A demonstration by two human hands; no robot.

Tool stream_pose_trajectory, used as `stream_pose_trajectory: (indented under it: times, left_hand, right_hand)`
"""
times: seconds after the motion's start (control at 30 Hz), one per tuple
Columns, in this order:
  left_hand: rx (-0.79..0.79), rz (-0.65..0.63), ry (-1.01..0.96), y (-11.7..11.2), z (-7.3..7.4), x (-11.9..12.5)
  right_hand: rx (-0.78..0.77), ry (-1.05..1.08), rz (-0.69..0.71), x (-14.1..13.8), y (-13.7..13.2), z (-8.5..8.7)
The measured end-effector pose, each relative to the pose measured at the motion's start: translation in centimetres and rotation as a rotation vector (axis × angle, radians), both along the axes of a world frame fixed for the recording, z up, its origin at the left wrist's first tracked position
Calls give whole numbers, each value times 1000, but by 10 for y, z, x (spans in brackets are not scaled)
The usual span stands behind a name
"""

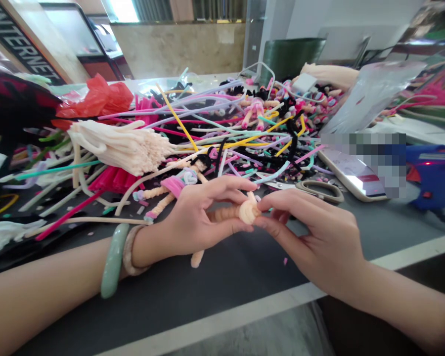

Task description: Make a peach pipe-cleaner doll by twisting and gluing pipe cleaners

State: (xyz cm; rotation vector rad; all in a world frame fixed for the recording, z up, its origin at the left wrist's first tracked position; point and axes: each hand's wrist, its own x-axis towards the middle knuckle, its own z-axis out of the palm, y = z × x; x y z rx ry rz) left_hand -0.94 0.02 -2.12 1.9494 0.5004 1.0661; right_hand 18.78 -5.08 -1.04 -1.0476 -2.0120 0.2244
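Note:
A small peach-coloured pipe-cleaner figure (248,211), coiled into a round lump, is held between both hands above the dark table. My left hand (200,212) is closed on its wound body with thumb and fingers, and one peach end sticks out below the palm. At the lump's other side, my right hand (315,232) pinches it with thumb and forefinger. Just behind my left hand lies a pipe-cleaner doll (174,188) with peach legs, a pink and lilac outfit and black on its head. The pinched spot is partly hidden by my fingertips.
Loose coloured pipe cleaners (226,128) heap up behind the hands, with a cream bundle (118,146) at left. Scissors (321,191) lie beyond my right hand. A phone (356,173) and a blue glue gun (433,173) with a red light are at right. The table edge (222,319) runs in front.

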Motion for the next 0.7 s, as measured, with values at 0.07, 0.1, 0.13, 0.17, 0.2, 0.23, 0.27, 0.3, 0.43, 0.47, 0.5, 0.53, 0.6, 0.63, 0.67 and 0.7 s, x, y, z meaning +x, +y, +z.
stream_pose_trajectory:
  times: [0.07, 0.1, 0.13, 0.17, 0.2, 0.23, 0.27, 0.3, 0.43, 0.47, 0.5, 0.53, 0.6, 0.63, 0.67, 0.7]
  left_hand:
    - [-64, -33, -30, 0, 0, 0]
    - [-91, -47, -46, 0, -1, 1]
    - [-113, -54, -62, 0, -1, 1]
    - [-130, -57, -74, 0, -1, 1]
    - [-146, -59, -81, 0, -1, 1]
    - [-156, -62, -84, 0, 0, 1]
    - [-162, -65, -85, 0, 0, 1]
    - [-163, -68, -86, 0, -1, 1]
    - [-141, -78, -80, 1, -3, 0]
    - [-135, -79, -80, 1, -3, 0]
    - [-130, -79, -80, 0, -4, 0]
    - [-124, -77, -82, 0, -5, 0]
    - [-113, -69, -90, 0, -5, 0]
    - [-110, -64, -90, -1, -5, -1]
    - [-107, -60, -90, -1, -5, -1]
    - [-104, -55, -89, -1, -6, -1]
  right_hand:
    - [-5, -3, -6, 0, -1, 0]
    - [-7, -3, -6, 0, -1, 0]
    - [-9, -1, -5, 0, -1, 0]
    - [-9, 1, -5, 0, -1, 0]
    - [-8, 3, -4, 0, -1, 0]
    - [-5, 6, -3, -1, -1, 0]
    - [-4, 8, -3, -1, 0, 0]
    - [-2, 10, -3, -1, 0, 0]
    - [-8, 13, 4, -1, 0, -1]
    - [-10, 14, 6, -1, 0, -1]
    - [-13, 13, 8, -1, 0, -1]
    - [-14, 11, 9, 0, -1, 0]
    - [-18, 5, 6, 0, -1, 0]
    - [-18, 3, 6, 0, 0, 0]
    - [-16, 2, 6, 0, 0, 0]
    - [-17, 1, 7, 0, 0, 0]
